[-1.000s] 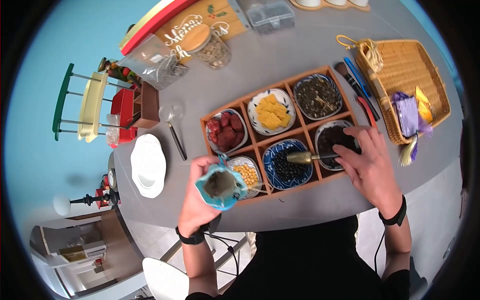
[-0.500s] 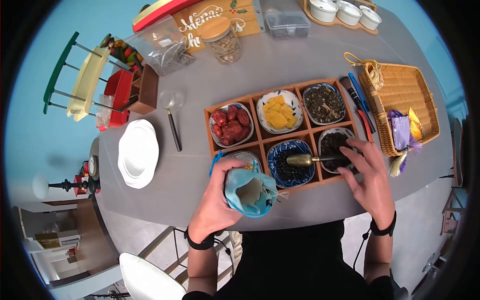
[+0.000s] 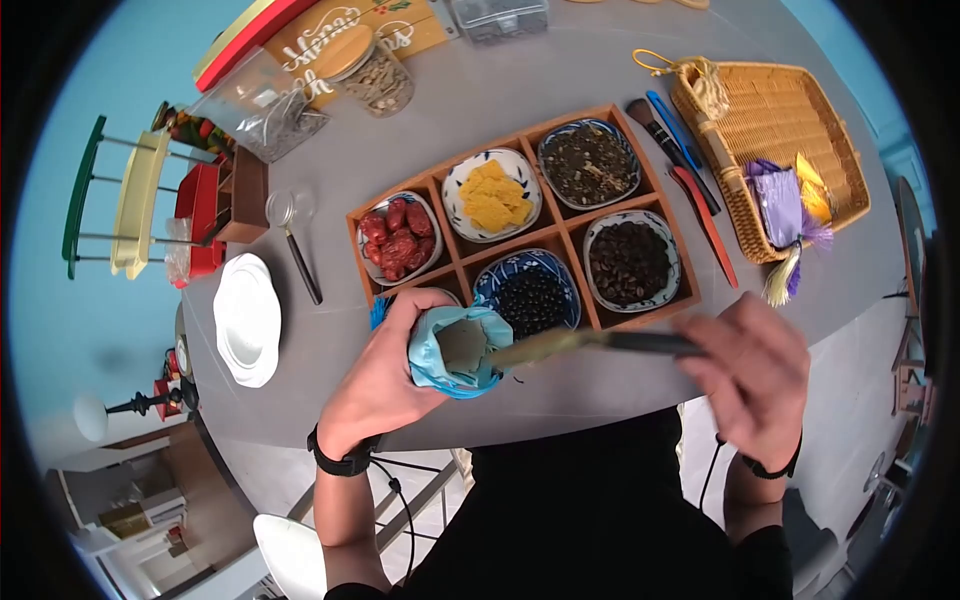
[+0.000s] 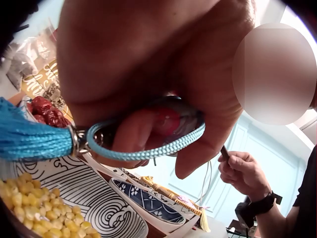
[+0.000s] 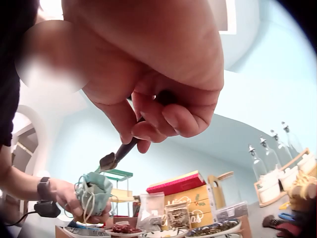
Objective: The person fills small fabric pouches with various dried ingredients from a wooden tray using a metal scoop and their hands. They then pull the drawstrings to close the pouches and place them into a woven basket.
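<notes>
My left hand (image 3: 385, 385) grips a light-blue cloth pouch (image 3: 428, 352) with its mouth open upward. My right hand (image 3: 750, 380) pinches the dark handle of a small brass-coloured scoop (image 3: 545, 347), whose tip is at the pouch's mouth; the scoop is blurred. In the right wrist view the scoop (image 5: 108, 161) points down at the pouch (image 5: 94, 191). Behind them stands a wooden divided box (image 3: 690, 290) with bowls of black beans (image 3: 530, 300), coffee beans (image 3: 630, 262), red dates (image 3: 398, 238), yellow pieces (image 3: 492, 196) and dried leaves (image 3: 590, 165). Yellow kernels (image 4: 44, 210) show in the left wrist view.
A white dish (image 3: 247, 320) and a small strainer (image 3: 300, 255) lie left of the box. To its right are a brush (image 3: 655, 125), red tweezers (image 3: 710, 235) and a wicker basket (image 3: 790, 120) holding a purple pouch (image 3: 778, 205). Jars and a sign stand behind.
The scoop has moved left in my right hand, from above the bowls of coffee and black beans to the pouch's mouth. The coffee bean bowl is uncovered. My left hand still grips the pouch.
</notes>
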The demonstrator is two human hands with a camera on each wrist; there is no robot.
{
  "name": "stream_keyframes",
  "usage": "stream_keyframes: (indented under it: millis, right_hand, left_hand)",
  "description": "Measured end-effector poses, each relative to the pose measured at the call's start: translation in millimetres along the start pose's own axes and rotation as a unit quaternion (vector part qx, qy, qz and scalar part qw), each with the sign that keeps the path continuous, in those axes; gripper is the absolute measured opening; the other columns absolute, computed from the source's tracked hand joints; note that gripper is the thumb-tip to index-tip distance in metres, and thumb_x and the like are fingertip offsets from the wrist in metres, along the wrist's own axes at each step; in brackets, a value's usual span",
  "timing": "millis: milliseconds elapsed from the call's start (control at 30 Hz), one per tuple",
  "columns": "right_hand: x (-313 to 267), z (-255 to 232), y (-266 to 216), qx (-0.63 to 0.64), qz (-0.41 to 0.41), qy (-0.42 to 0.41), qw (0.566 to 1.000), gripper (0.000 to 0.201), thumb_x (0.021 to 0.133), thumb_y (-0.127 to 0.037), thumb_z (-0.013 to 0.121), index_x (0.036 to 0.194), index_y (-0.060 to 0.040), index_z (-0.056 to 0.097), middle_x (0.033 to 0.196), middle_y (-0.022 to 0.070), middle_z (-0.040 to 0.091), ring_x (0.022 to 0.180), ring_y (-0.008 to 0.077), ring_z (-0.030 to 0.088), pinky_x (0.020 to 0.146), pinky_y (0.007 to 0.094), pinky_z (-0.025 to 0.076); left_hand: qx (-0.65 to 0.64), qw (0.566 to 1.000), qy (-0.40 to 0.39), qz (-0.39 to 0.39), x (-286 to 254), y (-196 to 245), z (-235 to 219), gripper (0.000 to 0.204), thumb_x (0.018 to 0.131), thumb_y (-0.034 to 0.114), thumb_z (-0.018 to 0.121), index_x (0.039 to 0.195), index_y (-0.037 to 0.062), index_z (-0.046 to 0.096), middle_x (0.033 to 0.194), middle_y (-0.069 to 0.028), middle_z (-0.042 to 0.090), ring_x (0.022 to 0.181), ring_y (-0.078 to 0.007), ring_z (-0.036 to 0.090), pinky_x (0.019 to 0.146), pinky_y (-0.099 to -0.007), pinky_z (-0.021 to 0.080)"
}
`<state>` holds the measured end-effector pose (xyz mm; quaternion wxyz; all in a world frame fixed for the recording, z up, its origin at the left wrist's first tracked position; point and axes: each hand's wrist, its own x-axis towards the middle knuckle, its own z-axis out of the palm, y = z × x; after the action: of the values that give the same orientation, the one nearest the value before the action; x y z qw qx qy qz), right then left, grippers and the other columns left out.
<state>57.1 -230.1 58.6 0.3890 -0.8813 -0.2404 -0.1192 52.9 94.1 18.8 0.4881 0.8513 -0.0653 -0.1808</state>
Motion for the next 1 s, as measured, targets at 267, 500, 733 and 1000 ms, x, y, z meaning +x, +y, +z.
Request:
stream_keyframes:
  millis: [267,500,733,1000]
  right_hand:
    - [19,37,-7,-0.071,-0.175,-0.109,0.976,0.034,0.072,-0.009,0.065,0.103,0.0046,0.064,0.079,0.005,0.045,0.07,0.0188,0.052,0.057,0.029,0.046]
    - [14,38,-11,-0.046,-0.153,-0.148,0.976,0.031,0.07,-0.01,0.065,0.098,0.0022,0.064,0.079,0.005,0.044,0.071,0.0192,0.05,0.058,0.0283,0.046]
    - [11,15,-15,0.022,-0.077,-0.083,0.993,0.034,0.065,-0.006,0.071,0.099,-0.0025,0.073,0.072,0.0016,0.041,0.061,0.0159,0.047,0.05,0.029,0.038]
    - [12,45,-19,0.039,-0.148,-0.054,0.987,0.03,0.068,-0.012,0.07,0.097,-0.0031,0.074,0.069,0.0006,0.031,0.055,0.0151,0.041,0.046,0.0279,0.032]
  left_hand:
    - [0.072,0.997,-0.037,0.015,6,26,10,0.061,0.071,0.004,0.082,0.121,0.0047,0.047,0.107,-0.0135,0.06,0.1,-0.0293,0.063,0.089,-0.0345,0.049]
    - [0.106,0.993,-0.056,-0.004,8,18,8,0.062,0.069,0.002,0.081,0.121,0.0047,0.047,0.108,-0.0135,0.06,0.101,-0.0307,0.062,0.089,-0.0354,0.048]
    - [-0.019,0.998,-0.055,-0.002,-5,4,2,0.079,0.06,0.002,0.09,0.125,0.0063,0.044,0.114,-0.0067,0.056,0.106,-0.0164,0.057,0.095,-0.0306,0.045]
    - [-0.146,0.987,-0.041,-0.061,-11,-3,5,0.08,0.061,0.003,0.09,0.125,0.0047,0.043,0.115,-0.0087,0.056,0.106,-0.0162,0.057,0.096,-0.0295,0.044]
